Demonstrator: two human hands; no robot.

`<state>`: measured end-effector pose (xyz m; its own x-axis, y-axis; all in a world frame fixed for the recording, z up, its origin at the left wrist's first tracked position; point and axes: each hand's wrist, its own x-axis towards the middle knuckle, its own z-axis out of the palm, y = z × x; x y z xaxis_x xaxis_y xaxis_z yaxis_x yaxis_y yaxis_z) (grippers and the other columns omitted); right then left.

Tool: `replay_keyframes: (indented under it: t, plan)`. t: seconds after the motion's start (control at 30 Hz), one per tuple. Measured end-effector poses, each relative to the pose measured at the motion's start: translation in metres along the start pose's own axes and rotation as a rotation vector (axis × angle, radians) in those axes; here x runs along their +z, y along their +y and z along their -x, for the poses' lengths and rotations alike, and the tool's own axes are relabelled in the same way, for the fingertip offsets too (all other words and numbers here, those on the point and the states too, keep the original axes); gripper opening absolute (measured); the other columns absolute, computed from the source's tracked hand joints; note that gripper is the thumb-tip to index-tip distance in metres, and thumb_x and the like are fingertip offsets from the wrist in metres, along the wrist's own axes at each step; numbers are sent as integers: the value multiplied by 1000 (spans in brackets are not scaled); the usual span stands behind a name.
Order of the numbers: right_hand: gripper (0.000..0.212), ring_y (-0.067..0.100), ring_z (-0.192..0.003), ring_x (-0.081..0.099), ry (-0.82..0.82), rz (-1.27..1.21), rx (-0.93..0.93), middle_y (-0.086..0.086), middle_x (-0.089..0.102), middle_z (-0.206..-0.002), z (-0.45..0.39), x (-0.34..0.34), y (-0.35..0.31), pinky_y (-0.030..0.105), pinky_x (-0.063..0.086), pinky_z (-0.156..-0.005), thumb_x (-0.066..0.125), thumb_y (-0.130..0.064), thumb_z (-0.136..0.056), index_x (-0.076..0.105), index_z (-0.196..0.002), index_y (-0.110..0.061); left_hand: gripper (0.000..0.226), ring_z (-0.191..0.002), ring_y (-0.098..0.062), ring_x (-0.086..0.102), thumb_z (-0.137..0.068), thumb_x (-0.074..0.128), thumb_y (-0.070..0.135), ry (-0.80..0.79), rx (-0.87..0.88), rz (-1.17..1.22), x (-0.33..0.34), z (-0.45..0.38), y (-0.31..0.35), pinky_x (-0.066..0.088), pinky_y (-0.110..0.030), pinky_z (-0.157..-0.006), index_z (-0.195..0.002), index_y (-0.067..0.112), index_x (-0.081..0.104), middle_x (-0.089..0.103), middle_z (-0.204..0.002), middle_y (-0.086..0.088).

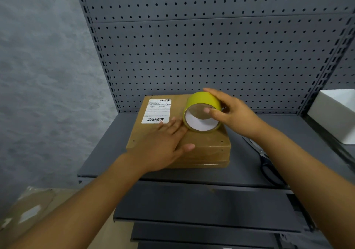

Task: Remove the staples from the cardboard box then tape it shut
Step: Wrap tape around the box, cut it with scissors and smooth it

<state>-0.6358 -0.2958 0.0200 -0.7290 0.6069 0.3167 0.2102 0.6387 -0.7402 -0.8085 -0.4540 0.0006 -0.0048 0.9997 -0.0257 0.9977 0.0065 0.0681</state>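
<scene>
Stockroom/packing area: grey metal shelf (119, 148) w/ pegboard back panel (211, 52); labelled cardboard box (207, 150), spare flat cardboard (32, 208) nearby.

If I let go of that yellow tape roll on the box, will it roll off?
Probably. The tape roll stands on its curved edge atop the cardboard box, steadied only by the right hand, so it would likely roll. Its hollow core suggests it is light. Laid flat, it should stay put.
</scene>
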Motion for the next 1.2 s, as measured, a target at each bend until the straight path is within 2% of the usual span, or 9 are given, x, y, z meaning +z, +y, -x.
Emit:
replay_keyframes:
  t: [0.17, 0.27, 0.37, 0.43, 0.6, 0.77, 0.9, 1.1, 1.2]
  plan:
    - [48, -1, -112, 53, 40, -160, 30, -25, 52, -121, 5, 17, -3, 25, 45, -97, 61, -36, -91, 40, -133, -45, 83, -146, -10, -8, -91, 27, 66, -21, 10, -32, -6, 3, 7, -6, -26, -114, -153, 19, -2, -5, -161, 2]
    - [40, 11, -104, 59, 134, -165, 48, -14, 59, -111, 7, 26, -1, 32, 49, -93, 57, -23, -94, 43, -129, -36, 85, -147, -11, -7, -90, 26, 67, -4, 13, -53, -3, 1, 8, -4, -27, -116, -153, 18, -1, -2, -161, -2]
    - [45, 15, -89, 58, 95, -24, 53, -4, 60, -102, 4, 20, -6, 15, 46, -72, 50, -14, -94, 40, -133, -35, 83, -147, -11, -7, -90, 25, 66, -9, 3, -47, -2, 0, 7, -3, -28, -117, -153, 18, 2, -1, -161, -2]
    - [48, 13, -87, 54, 43, 65, 33, -4, 57, -105, 1, 14, -9, 6, 39, -66, 49, -13, -95, 37, -138, -32, 82, -147, -12, -6, -90, 26, 65, -10, 6, -34, -3, 1, 7, -3, -28, -117, -153, 19, 3, 0, -161, -2]
    - [55, 16, -93, 55, 8, 129, 4, -1, 58, -107, -6, 10, -4, 14, 39, -69, 48, -7, -92, 37, -139, -33, 80, -147, -11, -7, -91, 29, 63, -27, -6, -12, -6, 2, 8, -4, -27, -116, -153, 21, 3, -3, -161, 0]
    - [58, 14, -95, 52, -17, 173, -59, -3, 56, -110, -13, 7, -3, 4, 36, -70, 47, 2, -89, 41, -138, -29, 77, -148, -14, -4, -92, 23, 64, 14, -3, -61, -1, 0, 8, 0, -33, -120, -153, 20, 8, 3, -161, -1]
    - [58, 17, -101, 53, -59, 198, -100, 0, 57, -121, -19, 5, -6, 22, 44, -81, 46, 2, -89, 42, -137, -30, 74, -148, -14, -3, -93, 20, 64, 39, -25, -71, 2, 2, 11, -1, -34, -119, -153, 20, 9, 4, -161, -1]
    - [57, 17, -97, 54, -74, 226, -119, 1, 58, -117, -21, 3, -5, 19, 43, -77, 46, 1, -90, 42, -138, -30, 71, -147, -14, -3, -95, 20, 62, 37, -55, -54, 1, 2, 13, -2, -33, -118, -153, 22, 9, 2, -161, 0]
    - [58, 15, -92, 53, -50, 251, -130, -2, 57, -111, -20, 4, -5, 11, 40, -73, 46, 3, -89, 42, -137, -28, 71, -147, -14, -2, -95, 21, 61, 43, -54, -61, 0, 3, 14, -2, -32, -118, -153, 22, 10, 3, -161, 0]
